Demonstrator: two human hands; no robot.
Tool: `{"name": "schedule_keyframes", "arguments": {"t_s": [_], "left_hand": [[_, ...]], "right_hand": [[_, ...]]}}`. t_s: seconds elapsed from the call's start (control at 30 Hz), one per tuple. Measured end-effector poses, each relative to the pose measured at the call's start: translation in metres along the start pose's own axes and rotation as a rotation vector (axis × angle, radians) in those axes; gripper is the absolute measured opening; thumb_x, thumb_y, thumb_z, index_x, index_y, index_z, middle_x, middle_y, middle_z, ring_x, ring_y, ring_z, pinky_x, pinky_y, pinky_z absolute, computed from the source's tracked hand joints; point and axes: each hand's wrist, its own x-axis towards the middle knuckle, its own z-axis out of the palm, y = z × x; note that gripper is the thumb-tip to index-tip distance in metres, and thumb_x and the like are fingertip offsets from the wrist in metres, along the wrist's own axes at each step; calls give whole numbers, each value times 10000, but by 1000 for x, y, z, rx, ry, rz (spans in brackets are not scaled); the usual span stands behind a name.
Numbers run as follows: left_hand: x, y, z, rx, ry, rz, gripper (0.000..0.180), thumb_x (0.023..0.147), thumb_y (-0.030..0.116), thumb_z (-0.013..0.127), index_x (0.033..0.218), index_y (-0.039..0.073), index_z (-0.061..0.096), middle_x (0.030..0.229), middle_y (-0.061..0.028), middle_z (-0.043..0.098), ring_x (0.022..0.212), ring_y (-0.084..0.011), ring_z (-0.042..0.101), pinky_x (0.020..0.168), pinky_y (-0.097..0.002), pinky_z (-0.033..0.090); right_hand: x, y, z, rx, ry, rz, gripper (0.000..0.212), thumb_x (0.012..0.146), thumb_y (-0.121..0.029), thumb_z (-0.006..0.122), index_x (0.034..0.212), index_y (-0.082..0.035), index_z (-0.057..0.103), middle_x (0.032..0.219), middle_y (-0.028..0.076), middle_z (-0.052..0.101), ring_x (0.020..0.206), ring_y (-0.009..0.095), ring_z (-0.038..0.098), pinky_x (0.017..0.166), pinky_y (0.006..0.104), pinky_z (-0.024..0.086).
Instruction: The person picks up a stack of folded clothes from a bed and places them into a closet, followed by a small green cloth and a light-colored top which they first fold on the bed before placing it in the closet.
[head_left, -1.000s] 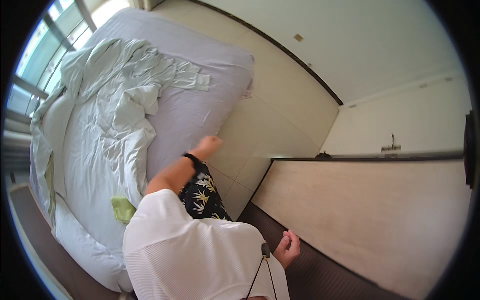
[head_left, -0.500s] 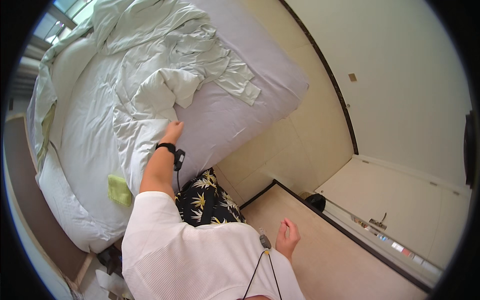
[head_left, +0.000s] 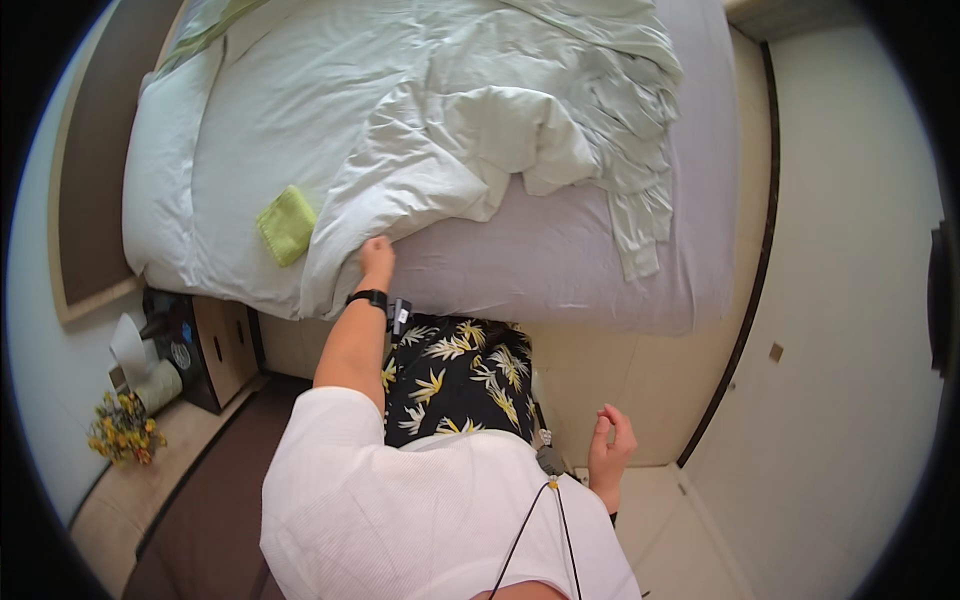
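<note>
A rumpled pale green-white duvet (head_left: 430, 170) lies folded back across the bed. At its near edge my left hand (head_left: 377, 258) is closed, fingers curled against the duvet's hem; the fingertips are partly hidden. My left wrist wears a black strap with a small dark device (head_left: 400, 316). My right hand (head_left: 612, 445) hangs by my right side, fingers loosely bent and thumb apart, with nothing in it. A folded lime-green cloth (head_left: 286, 226) rests on the white sheet, left of my left hand.
The lavender mattress cover (head_left: 520, 270) shows along the bed's near and right sides. A brown headboard (head_left: 105, 150) stands at the left. By the near left corner are a wooden bedside cabinet (head_left: 220, 340) and yellow flowers (head_left: 125, 428). A pale wall (head_left: 850, 250) rises at the right.
My view has turned, so the bed now lies straight across in front of me. My left hand stays at the duvet's edge. The right hand remains low at my side.
</note>
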Motion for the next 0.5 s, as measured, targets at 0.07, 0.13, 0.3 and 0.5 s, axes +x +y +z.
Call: {"name": "schedule_keyframes", "arguments": {"t_s": [0.07, 0.13, 0.3, 0.5], "left_hand": [[40, -46, -45, 152, 261, 21, 328, 803, 308, 416, 832, 29, 588, 818, -193, 609, 785, -366, 572, 731, -421, 437], [52, -42, -85, 72, 620, -18, 338, 807, 301, 426, 828, 4, 585, 810, -205, 602, 756, -367, 569, 695, -426, 436], [120, -60, -117, -1011, 306, -500, 549, 794, 389, 507, 1098, -64, 448, 1030, -150, 528, 953, -254, 530, 786, -348, 442], [143, -53, -98, -1416, 100, -700, 609, 768, 491, 555, 1095, -9, 436, 1065, -144, 478, 981, -262, 480, 861, -378, 412]], "right_hand": [[8, -6, 11, 25, -39, -51, 154, 820, -83, 512, 930, 10, 565, 805, 118, 597, 742, 216, 574, 670, 296, 449], [19, -15, 13, -12, -95, -70, 146, 813, -73, 517, 923, 11, 564, 797, 118, 598, 730, 217, 575, 666, 298, 449], [22, -14, 37, -51, -174, -92, 127, 798, -71, 522, 898, -3, 562, 757, 121, 581, 701, 267, 563, 626, 332, 439], [21, -33, 59, -70, -233, -54, 124, 795, -73, 529, 895, -10, 566, 770, 120, 587, 707, 274, 565, 631, 336, 441]]}}
